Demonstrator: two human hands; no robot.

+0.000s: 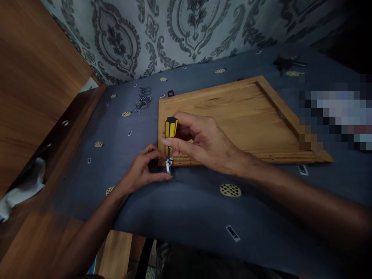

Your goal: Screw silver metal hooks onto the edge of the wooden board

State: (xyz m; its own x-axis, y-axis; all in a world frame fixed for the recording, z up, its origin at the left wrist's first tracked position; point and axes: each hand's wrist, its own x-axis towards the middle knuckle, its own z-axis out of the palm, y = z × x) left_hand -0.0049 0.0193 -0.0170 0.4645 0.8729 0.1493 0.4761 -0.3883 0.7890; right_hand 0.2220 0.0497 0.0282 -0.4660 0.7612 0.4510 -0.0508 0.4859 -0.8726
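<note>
— Blue cloth point(188, 217) is lying closest to us, covering the table, and both our forearms are reaching across it from the near edge.

— What are we gripping with the right hand point(203, 143)?

— We are closing its fingers round the screwdriver point(171, 127), on the yellow and black handle. We are holding it upright, with the tip pointing down at the near left corner of the wooden panel point(232, 112).

— And the left hand point(143, 168)?

— We are pinching a small metal fitting point(169, 166) between thumb and fingers, just under the screwdriver's tip, and holding it against that corner. We are not making out whether the tip is sitting in a screw, as it is too small to tell.

— Where is the panel lying?

— It is lying flat on the cloth, stretching away to the right, with its framed side facing up.

— What else are we seeing around it?

— Farther off, left of the panel's far corner, loose metal hardware point(143, 99) is sitting in a small heap. Wooden furniture point(35, 85) is standing along the left, with a white rag point(26, 186) lying on its lower ledge. Patterned wallpaper point(174, 31) is running behind the table at the far side.
</note>
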